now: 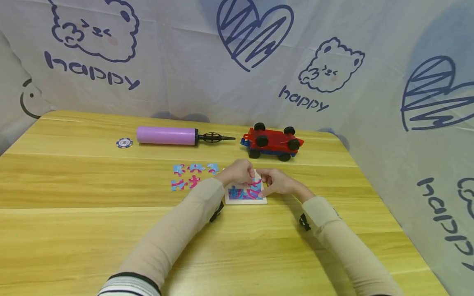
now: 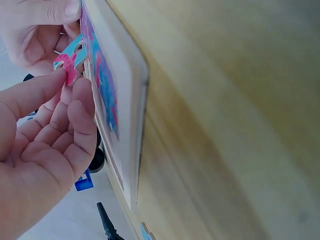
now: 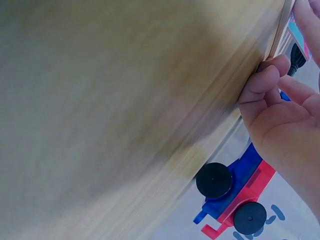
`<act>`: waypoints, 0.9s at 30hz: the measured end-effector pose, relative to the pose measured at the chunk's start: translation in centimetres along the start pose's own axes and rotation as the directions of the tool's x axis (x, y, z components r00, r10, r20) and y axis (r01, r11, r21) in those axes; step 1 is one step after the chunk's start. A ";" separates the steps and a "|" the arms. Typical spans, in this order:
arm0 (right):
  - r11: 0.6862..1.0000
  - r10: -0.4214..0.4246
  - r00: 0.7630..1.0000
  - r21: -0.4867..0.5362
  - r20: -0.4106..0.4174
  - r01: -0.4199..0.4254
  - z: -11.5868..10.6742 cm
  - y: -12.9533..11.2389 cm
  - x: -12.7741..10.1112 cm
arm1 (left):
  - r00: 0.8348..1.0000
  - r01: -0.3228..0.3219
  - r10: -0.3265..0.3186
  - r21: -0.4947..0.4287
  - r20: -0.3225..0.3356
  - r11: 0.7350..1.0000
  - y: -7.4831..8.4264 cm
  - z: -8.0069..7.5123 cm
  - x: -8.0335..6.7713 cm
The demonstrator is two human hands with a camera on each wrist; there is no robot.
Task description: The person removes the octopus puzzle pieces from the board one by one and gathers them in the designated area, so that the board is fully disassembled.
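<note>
A small jigsaw puzzle in a white tray lies on the table, its lower part filled with blue, pink and purple pieces. My left hand is over its upper area. Between thumb and fingertips it pinches a pink and light-blue puzzle piece, tilted at the tray's surface. On the tray's right side, my right hand holds the edge, thumb laid on the puzzle and other fingers curled beside the rim. Left of the tray are several loose pieces, among them a pink one.
Farther back on the wooden table lie a purple hand pump with a black nozzle and a blue-and-white poker chip. A red toy wagon rests wheels-up on a blue one. A printed white cloth hangs behind.
</note>
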State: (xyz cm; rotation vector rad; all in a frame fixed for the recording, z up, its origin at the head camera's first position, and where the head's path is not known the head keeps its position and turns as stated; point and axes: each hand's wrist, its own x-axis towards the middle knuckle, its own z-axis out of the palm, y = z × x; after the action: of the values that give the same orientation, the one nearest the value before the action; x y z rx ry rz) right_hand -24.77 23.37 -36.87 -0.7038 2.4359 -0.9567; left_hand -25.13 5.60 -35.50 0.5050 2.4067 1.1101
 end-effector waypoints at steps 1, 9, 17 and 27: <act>1.000 -0.001 1.000 -0.002 0.000 0.001 0.0 0.0 0.0 | 1.000 -0.007 0.007 0.010 0.000 1.000 0.0 0.0 0.0; 1.000 0.003 1.000 0.016 0.010 -0.004 0.0 0.0 0.0 | 0.999 -0.033 0.032 0.031 0.029 0.999 -0.1 -0.3 0.2; 1.000 -0.005 1.000 0.014 0.015 0.005 -0.1 -0.2 0.0 | 0.998 -0.046 0.043 0.057 0.050 0.997 0.0 -0.6 0.2; 1.000 -0.008 1.000 0.009 0.026 0.008 -0.1 -0.2 0.0 | 0.997 -0.056 0.052 0.075 0.049 0.996 0.1 -0.6 0.1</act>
State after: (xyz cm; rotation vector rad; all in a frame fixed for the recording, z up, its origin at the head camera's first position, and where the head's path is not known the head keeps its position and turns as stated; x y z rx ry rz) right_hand -24.79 23.31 -36.66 -0.7190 2.4066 -0.9542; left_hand -25.55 5.34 -35.15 0.6181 2.4146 1.0198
